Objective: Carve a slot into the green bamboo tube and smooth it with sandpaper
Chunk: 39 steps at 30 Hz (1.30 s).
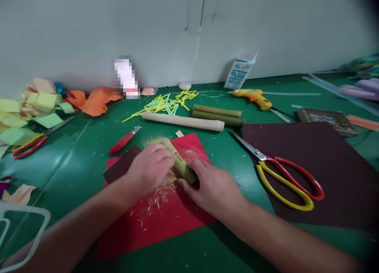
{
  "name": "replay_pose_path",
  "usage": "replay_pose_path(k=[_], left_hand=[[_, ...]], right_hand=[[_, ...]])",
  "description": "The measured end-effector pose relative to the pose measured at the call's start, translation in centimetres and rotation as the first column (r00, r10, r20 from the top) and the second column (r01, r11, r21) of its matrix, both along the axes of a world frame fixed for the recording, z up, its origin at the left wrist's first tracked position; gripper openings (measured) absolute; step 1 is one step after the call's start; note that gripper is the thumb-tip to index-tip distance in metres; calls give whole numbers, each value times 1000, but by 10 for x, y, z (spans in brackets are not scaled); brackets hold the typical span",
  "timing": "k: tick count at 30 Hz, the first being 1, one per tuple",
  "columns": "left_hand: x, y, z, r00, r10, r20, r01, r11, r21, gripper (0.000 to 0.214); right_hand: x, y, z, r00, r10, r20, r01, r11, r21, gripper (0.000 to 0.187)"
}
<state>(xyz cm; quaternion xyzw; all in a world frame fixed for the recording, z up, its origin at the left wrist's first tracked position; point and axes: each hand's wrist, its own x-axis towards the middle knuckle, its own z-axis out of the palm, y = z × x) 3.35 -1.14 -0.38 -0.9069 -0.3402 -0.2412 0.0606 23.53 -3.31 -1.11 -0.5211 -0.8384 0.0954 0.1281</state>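
A short green bamboo piece (184, 168) with a narrow slot cut in its upper side lies tilted over a red sheet (142, 241). My right hand (216, 186) grips its near end, thumb and fingers on either side. Curled over its far part is my left hand (151, 166); whether anything thin is under those fingers is hidden. Pale shavings and dust (156, 202) are scattered around the bamboo. A dark brown rectangle of sheet (122, 165) lies partly beneath my left hand. Just beyond it rests a red-handled craft knife (122, 142).
A pale stick (183, 121), olive bamboo lengths (217, 114) and yellow-green strips (166, 105) lie behind. On the right are large scissors (281, 174) on a dark sheet (340, 186), a yellow glue gun (254, 97) and a tray (325, 121). Folded papers (32, 111) and red-handled scissors (31, 147) sit left.
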Motion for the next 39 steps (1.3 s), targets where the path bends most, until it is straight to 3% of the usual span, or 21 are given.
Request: replay_pose_path(k=[3,7,11,16,18,21,25,30,34,39], left_hand=[[2,-1,0,996,-81,-40,81,997,-1,21],[4,0,0,999,34,0,-34,999,42,19],[7,-3,0,997,-77,-28,76,997,-14,22],[4,-2,2,999,26,25,-26,1000,9,18],[6,-5,2,999,-27,26,27,999,-16,19],[7,-8,1,994,-107,8,107,994,-25,20],[3,-3,1,999,-11,44,11,1000,-1,18],[5,-7,-1,998,-54,41,55,998,-29,19],[2,-5,-2,996,-39,80,41,999,-30,17],[-5,-2,2,988,-5,152,9,1000,-28,17]], right_hand=[[0,0,0,1000,4,2,-4,1000,-3,25],[0,-1,0,1000,-1,11,1,1000,3,25],[0,0,0,1000,3,9,-3,1000,0,25],[0,0,2,999,-14,39,14,1000,-10,25],[1,-1,3,1000,-3,23,4,1000,-26,26],[4,-2,5,999,37,-20,-39,998,-58,37],[9,3,8,997,71,-25,-73,987,-140,55],[17,15,8,984,130,-119,-152,967,-204,63],[19,19,9,967,107,-233,-174,942,-288,52],[20,18,15,931,129,-342,-213,951,-222,46]])
